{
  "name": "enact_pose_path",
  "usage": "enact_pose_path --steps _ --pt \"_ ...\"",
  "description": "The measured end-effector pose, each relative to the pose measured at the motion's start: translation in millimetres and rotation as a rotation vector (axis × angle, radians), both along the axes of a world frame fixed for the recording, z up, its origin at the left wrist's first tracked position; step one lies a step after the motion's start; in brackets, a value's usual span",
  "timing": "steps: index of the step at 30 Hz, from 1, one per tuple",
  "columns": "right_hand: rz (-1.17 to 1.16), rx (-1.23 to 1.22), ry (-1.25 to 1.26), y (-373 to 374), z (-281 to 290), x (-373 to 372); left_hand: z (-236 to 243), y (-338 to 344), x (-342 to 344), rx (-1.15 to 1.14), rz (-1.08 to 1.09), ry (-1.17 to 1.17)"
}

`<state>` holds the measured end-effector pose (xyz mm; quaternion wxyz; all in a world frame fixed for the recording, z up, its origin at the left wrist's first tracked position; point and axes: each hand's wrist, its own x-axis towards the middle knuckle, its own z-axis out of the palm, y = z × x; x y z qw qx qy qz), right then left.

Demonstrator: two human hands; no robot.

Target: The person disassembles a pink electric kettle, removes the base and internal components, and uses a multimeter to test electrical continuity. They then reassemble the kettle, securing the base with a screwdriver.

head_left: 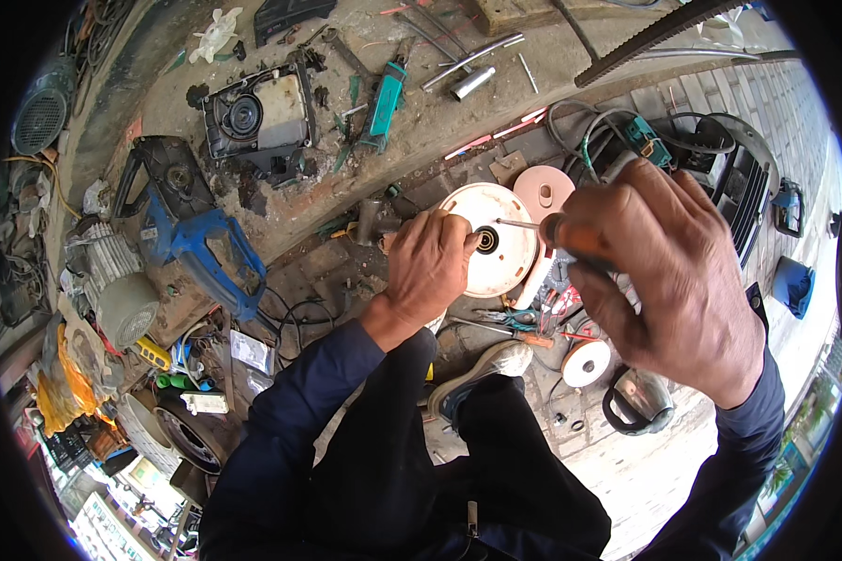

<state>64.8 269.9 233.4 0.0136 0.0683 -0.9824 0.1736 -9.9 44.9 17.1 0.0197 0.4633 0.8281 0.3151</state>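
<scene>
My left hand (pixel 428 260) grips the left edge of a round, cream-white plastic appliance body (pixel 512 268), its thumb near a dark ringed hole at the centre. In my right hand (pixel 674 280) is a screwdriver (pixel 520 223) with an orange and black handle, held level. Its thin shaft reaches left over the white face, and the tip meets the face just above the centre hole. Part of the handle is hidden by my fingers. Behind the body lies a pinkish round cover (pixel 544 190) with a slot. Below it, pliers (pixel 526 321) and other tools lie on the paving.
A small white disc (pixel 587 363) and a metal kettle (pixel 644 400) stand lower right. Cables and a black slatted housing (pixel 744 192) are at right. On the left ledge lie a blue power-tool housing (pixel 210 252), an electric motor (pixel 117 285) and a teal tool (pixel 384 107).
</scene>
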Motion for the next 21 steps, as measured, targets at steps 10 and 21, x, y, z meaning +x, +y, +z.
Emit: enact_pose_path --steps 10,21 --pt "-0.088 -0.048 0.044 -0.2 -3.3 0.6 -1.5 -0.7 0.7 0.019 0.001 -0.03" --pt "-0.117 -0.038 -0.037 5.0 -9.9 5.1 -3.4 -2.0 1.6 0.03 0.019 -0.051"
